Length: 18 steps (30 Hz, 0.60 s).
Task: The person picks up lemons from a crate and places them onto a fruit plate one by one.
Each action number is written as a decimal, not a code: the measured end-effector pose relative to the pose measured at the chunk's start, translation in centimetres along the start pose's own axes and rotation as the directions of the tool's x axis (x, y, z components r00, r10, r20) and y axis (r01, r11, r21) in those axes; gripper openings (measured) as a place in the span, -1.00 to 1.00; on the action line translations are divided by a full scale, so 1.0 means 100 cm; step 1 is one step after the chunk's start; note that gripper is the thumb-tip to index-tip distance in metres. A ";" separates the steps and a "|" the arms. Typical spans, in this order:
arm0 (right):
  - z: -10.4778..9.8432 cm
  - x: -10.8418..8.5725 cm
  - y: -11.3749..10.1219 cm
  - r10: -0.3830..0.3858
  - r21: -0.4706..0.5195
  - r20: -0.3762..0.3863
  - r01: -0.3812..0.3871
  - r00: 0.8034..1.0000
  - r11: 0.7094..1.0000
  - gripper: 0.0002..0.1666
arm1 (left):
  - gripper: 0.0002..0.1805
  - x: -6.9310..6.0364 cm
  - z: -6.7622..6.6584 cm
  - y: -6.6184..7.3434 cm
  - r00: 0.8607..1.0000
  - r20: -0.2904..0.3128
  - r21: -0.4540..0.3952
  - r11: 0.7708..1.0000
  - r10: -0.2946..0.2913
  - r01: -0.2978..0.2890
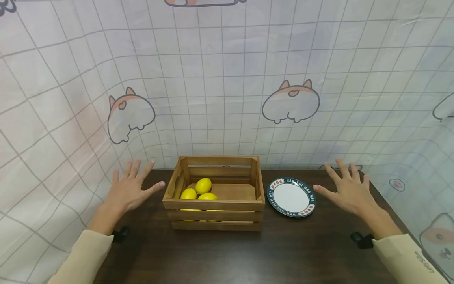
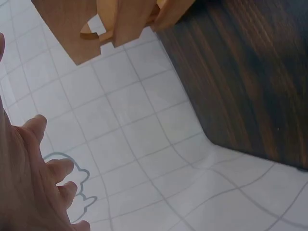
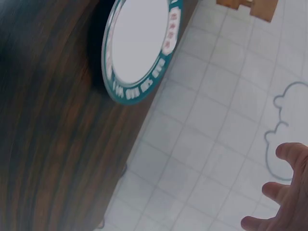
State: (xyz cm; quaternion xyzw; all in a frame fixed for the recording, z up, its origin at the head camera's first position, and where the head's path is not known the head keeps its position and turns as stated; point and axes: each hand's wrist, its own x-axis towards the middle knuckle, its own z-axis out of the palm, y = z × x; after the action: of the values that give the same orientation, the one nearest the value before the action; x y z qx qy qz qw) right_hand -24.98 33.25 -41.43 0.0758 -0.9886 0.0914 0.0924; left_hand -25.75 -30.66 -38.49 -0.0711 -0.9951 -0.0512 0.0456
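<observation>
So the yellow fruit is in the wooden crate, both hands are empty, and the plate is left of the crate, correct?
No, the head view shows the plate right of the wooden crate. The yellow fruit is in the crate, and the left hand and right hand are empty.

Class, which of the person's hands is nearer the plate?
Right: the right hand is just right of the plate; the left hand is far left, past the wooden crate.
</observation>
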 end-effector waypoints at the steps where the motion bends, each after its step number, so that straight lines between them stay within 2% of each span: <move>1: 0.000 -0.001 -0.003 -0.005 0.005 0.003 0.005 1.000 1.000 0.14 | 0.03 -0.001 0.001 0.001 1.000 0.003 -0.005 1.000 0.002 -0.002; 12: -0.004 -0.004 -0.036 -0.107 0.075 -0.004 0.107 0.994 0.991 0.06 | -0.08 -0.010 0.018 0.009 1.000 -0.011 -0.117 0.993 0.029 -0.031; 18: -0.006 -0.003 -0.056 -0.164 0.144 -0.032 0.167 0.986 0.975 0.02 | -0.15 -0.010 0.031 0.014 0.997 -0.065 -0.237 0.970 0.046 -0.060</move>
State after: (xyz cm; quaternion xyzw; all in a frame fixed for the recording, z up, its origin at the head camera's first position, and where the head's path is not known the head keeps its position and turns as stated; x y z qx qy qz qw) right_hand -23.69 27.91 -39.97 0.1637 -0.9685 0.1565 0.1035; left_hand -24.85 -29.11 -41.48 -0.1011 -0.9777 -0.1711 0.0676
